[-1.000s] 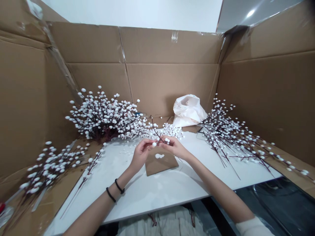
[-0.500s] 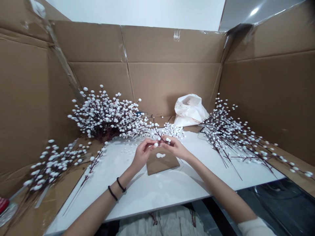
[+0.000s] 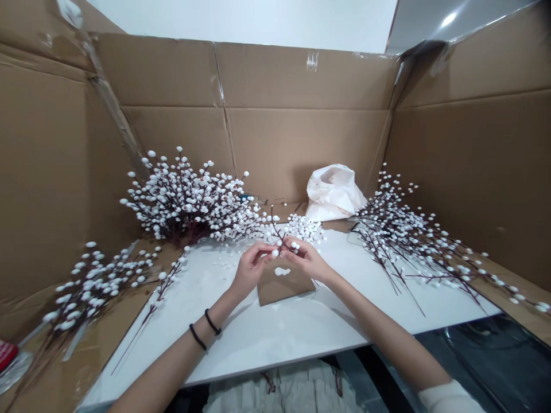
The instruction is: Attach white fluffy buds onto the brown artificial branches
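- White tabletop (image 3: 241, 344) spreads beneath both hands.
- Artificial white-berry bunch (image 3: 185, 198) stands beyond the left hand, leftward; loose berry stems (image 3: 408, 235) lie out past the right hand.
- Brown cardboard piece (image 3: 284, 291) sits just below the hands, bearing a white patch too unclear to identify.
- Left hand (image 3: 249, 267) and right hand (image 3: 307, 261) pinch narrowly, fingertips nearly meeting on one berry twig (image 3: 279, 233) between them; exact contact is hidden.
- White berry (image 3: 275, 253) shows at the left fingertips; pulling hard could pop it off, and bending could snap the thin twig.
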Demonstrator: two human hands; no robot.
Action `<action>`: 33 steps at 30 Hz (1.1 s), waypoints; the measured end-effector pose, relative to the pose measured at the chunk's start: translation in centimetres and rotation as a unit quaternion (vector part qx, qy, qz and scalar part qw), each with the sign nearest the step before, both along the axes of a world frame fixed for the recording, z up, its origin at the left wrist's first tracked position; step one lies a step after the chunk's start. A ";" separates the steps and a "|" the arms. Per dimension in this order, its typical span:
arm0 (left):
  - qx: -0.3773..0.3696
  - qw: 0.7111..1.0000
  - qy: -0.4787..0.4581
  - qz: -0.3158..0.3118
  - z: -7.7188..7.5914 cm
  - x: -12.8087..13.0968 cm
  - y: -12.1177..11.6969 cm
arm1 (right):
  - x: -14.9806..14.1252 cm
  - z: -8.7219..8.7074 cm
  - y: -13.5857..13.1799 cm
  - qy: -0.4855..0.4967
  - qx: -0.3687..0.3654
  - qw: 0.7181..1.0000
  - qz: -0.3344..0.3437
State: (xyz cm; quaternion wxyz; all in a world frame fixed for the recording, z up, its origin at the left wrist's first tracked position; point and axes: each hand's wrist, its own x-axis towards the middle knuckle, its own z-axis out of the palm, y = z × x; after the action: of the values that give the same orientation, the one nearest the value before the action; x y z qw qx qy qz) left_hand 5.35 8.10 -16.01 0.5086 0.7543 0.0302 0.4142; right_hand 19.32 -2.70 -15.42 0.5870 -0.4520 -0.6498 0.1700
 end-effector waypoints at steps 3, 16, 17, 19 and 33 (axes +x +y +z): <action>0.004 1.000 -0.003 -0.003 0.0 0.0 0.0 | 0.0 -0.1 0.0 0.002 -0.002 1.000 -0.001; 0.013 1.000 -0.005 0.002 -0.6 0.1 0.3 | -0.2 -0.3 0.1 -0.010 0.001 1.000 -0.020; 0.014 1.000 -0.005 0.001 -0.6 0.1 0.3 | -0.2 -0.4 0.2 -0.011 0.004 1.000 -0.020; 0.019 1.000 -0.003 0.000 -0.8 0.2 0.4 | -0.2 -0.5 0.2 -0.012 0.007 1.000 -0.021; 0.119 0.973 0.104 0.170 0.1 -0.1 3.3 | 2.5 0.6 0.5 0.257 0.034 0.951 -0.169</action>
State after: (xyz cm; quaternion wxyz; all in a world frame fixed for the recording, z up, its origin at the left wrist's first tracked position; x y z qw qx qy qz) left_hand 5.20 11.42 -15.95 0.3317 0.8320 0.1608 0.4147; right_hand 21.81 -2.21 -14.83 0.7691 -0.4760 -0.3965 0.1570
